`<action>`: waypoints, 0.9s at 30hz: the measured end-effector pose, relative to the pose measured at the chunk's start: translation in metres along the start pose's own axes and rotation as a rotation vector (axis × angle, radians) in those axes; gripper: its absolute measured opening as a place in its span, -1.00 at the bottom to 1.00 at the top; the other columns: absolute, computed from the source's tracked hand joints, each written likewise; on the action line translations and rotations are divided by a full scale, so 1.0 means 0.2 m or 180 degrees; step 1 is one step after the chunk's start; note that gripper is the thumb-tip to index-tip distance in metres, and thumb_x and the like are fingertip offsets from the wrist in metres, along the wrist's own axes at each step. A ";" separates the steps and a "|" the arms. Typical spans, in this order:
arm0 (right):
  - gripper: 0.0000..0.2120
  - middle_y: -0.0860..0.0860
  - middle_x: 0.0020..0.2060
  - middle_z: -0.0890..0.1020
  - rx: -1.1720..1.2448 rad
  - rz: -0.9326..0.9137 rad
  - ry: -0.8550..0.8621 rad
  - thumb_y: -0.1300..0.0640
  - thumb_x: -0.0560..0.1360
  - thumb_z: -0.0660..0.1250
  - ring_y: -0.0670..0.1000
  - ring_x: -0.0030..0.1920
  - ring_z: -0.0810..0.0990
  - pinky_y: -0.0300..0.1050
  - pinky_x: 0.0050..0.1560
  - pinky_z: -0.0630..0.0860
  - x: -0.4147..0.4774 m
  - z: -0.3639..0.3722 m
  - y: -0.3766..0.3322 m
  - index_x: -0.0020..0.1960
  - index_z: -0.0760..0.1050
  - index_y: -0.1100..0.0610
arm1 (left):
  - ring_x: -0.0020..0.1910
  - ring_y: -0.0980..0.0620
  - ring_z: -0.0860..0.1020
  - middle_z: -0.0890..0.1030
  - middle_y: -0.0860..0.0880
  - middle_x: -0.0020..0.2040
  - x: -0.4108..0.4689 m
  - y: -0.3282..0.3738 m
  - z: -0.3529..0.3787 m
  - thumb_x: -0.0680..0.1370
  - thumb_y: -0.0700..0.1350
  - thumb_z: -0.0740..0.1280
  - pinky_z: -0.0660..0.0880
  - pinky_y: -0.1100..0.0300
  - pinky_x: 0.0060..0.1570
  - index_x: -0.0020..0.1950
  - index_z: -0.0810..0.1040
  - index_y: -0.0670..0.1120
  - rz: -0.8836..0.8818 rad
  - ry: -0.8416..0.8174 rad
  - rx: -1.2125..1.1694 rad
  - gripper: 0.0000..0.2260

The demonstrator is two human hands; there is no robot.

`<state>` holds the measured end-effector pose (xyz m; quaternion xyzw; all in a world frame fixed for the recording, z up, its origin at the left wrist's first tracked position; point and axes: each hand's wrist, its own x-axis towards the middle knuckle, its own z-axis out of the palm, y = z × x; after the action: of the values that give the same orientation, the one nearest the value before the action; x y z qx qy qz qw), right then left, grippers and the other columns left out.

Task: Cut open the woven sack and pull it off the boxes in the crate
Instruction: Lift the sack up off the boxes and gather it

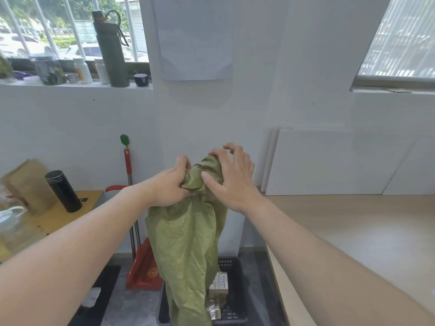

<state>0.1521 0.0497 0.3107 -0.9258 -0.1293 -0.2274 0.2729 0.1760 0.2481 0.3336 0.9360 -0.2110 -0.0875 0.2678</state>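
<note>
Stuff on the far left first: a yellow wooden side surface [89, 198] with a black cylindrical flask [63, 191] standing upright on it, next to a brown paper bag [28, 182]. Up on the windowsill there's a tall dark green bottle [110, 50] with a strap loop, plus a white pill bottle [82, 69] and a small dark cup [140, 79]. Against the wall leans a red plastic dustpan [143, 267] on a long metal handle with a green tip.

Then the left hand [173, 184], which is clenched tight on the bunched-up top of the crumpled olive-green woven sack [186, 241], lifting it up in front of the white wall. The sack hangs straight down from there, and its bottom end drops into the black plastic slotted crate [233, 267] on the grey floor. The right hand [231, 177] sits just beside the left, palm pressed on the same bunch, thumb against the fabric, fingers [231, 148] spread wide and curled over the top, so more cupping than gripping.

In the crate, right of the hanging sack, a pale cardboard box [220, 282] with print on it pokes out, and something shiny and crinkly [214, 310] sits below it. Far right is a light wood-look surface [353, 231], with white boards [329, 161] leaning at the wall behind.
</note>
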 end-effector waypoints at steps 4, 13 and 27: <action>-0.21 0.14 0.42 0.32 -0.0670 -0.0930 -0.0008 -0.16 0.36 0.38 0.18 0.41 0.31 0.16 0.40 0.22 -0.05 0.00 0.03 0.53 0.35 0.09 | 0.04 -0.05 0.60 0.60 -0.06 0.01 0.02 0.02 -0.01 0.60 -0.10 0.41 0.53 -0.01 0.05 0.18 0.26 -0.07 -0.0085 0.0073 -0.0219 -0.67; -0.29 0.11 0.21 0.56 -0.1313 -0.0790 -0.0195 0.03 0.23 0.63 0.16 0.32 0.53 0.22 0.51 0.23 0.00 0.06 0.06 0.30 0.48 0.18 | 0.02 -0.19 0.66 0.68 -0.18 -0.02 0.07 0.08 -0.04 0.60 -0.20 0.39 0.58 -0.11 0.10 0.02 0.60 -0.16 0.0105 -0.0118 -0.0794 -0.95; -0.79 0.14 0.13 0.56 -0.1032 -0.0308 -0.0872 0.10 0.65 0.21 0.20 0.12 0.55 -0.03 -0.11 0.31 0.03 0.07 -0.03 0.21 0.36 0.19 | 0.21 -0.10 0.53 0.49 -0.01 0.24 0.02 0.11 -0.03 0.17 0.28 0.64 0.56 -0.06 0.12 0.54 0.18 0.03 0.0203 0.0196 0.1772 0.08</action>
<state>0.1593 0.0633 0.3058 -0.9725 -0.1712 -0.1302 0.0891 0.1727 0.2317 0.3508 0.9686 -0.2481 0.0108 0.0093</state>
